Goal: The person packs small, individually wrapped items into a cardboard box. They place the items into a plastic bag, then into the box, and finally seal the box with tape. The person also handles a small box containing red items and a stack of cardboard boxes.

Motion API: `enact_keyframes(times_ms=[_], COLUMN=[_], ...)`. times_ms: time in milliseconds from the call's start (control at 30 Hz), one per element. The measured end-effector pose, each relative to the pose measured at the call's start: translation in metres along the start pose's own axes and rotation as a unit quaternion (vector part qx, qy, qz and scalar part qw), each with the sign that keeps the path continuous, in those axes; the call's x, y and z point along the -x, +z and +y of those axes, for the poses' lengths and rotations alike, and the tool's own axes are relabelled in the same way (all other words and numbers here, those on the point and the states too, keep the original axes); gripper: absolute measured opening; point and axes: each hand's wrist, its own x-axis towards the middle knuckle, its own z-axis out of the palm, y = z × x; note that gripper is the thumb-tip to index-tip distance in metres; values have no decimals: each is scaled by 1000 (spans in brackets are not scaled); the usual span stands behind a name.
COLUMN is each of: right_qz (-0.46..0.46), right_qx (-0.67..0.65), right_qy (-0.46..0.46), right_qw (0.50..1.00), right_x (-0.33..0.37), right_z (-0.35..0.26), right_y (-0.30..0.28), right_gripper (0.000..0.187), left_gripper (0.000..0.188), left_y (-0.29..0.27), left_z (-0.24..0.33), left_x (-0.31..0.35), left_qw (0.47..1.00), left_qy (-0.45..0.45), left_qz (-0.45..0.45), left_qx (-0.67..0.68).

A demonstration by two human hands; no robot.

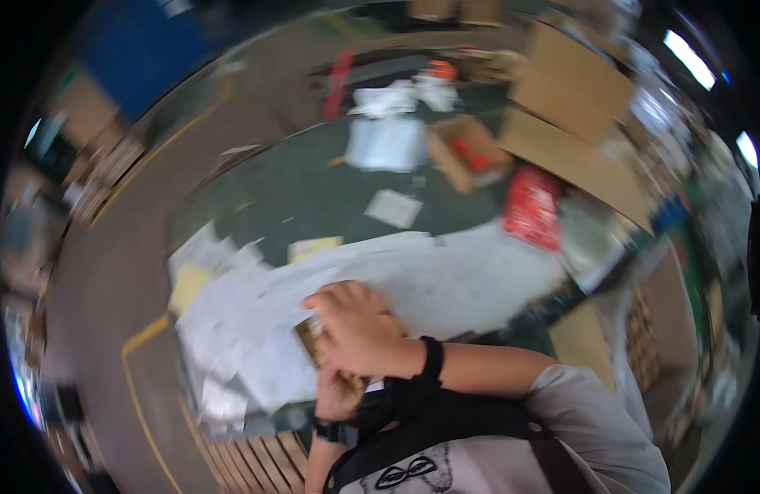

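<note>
Grey short-sleeved shirt, black chest straps, and a black band at each wrist.

Motion blur smeared the whole view. The right hand [359, 329] lay across a small tan cardboard piece [310, 336], hiding most of it, so its shape could not be told. The left hand [339, 397], at six o'clock from the right, was largely covered by it; its fingers could not be seen. The heap of white plastic-wrapped sheets [380, 288] showed no legible detail. At twelve o'clock, the open brown cardboard box [465, 152] held blurred orange contents.
</note>
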Motion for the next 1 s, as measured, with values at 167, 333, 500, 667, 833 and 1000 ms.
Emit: enact_keyframes(times_ms=[167, 333, 500, 667, 833, 1000], right_qz=[169, 293, 366, 279, 309, 515], right_qx=[58, 40, -130, -203, -274, -373], right_qy=[35, 81, 234, 284, 331, 319], right_qw=[983, 952, 891, 895, 849, 703], right_x=[32, 115, 219, 341, 453, 513], right_z=[18, 32, 78, 125, 160, 185], right_y=[-73, -168, -217, -319, -366, -376], right_gripper=[45, 56, 62, 67, 57, 48], left_gripper=[55, 49, 46, 66, 68, 62], left_y=[39, 96, 155, 198, 201, 191], left_z=[-44, -133, -246, -377, -494, -594], left_x=[-39, -60, -59, -43, -43, -55], left_qw=[945, 941, 893, 848, 781, 722], left_qy=[-186, -184, -239, -372, -510, -598], left_qz=[-267, -250, -280, -267, -233, -211], left_qx=[45, -133, -259, -266, -277, -276])
